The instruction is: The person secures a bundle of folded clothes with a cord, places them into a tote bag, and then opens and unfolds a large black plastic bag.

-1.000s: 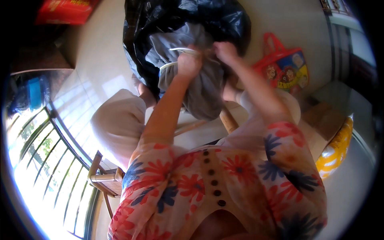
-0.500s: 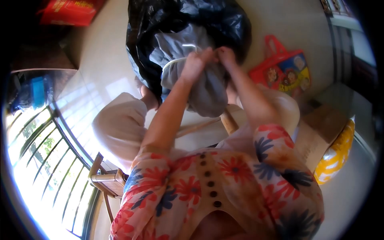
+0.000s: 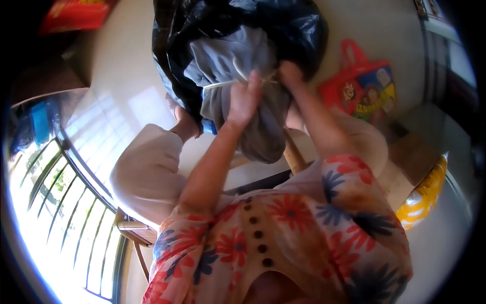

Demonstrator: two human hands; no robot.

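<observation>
A grey cloth bundle [image 3: 228,55] lies partly inside a black plastic bag [image 3: 298,30], its lower end hanging out between my knees. Around its middle runs a thin white cord [image 3: 220,84]. My left hand [image 3: 244,99] is closed on the cord, thumb upward, in front of the cloth. To its right, my right hand [image 3: 290,76] is also closed, close to the cord's other end at the bag's edge. Its fingertips are partly hidden and blurred, but the cord appears to run into them.
On the floor to the right lies a red bag with cartoon figures [image 3: 362,86]. A cardboard box [image 3: 405,162] and a yellow-and-white package [image 3: 425,195] are beside my right leg. A wooden chair [image 3: 136,228] and a barred window [image 3: 66,213] are at left.
My left hand has moved down and apart from my right, drawing the white cord straighter across the cloth. The bundle's lower end hangs a little lower.
</observation>
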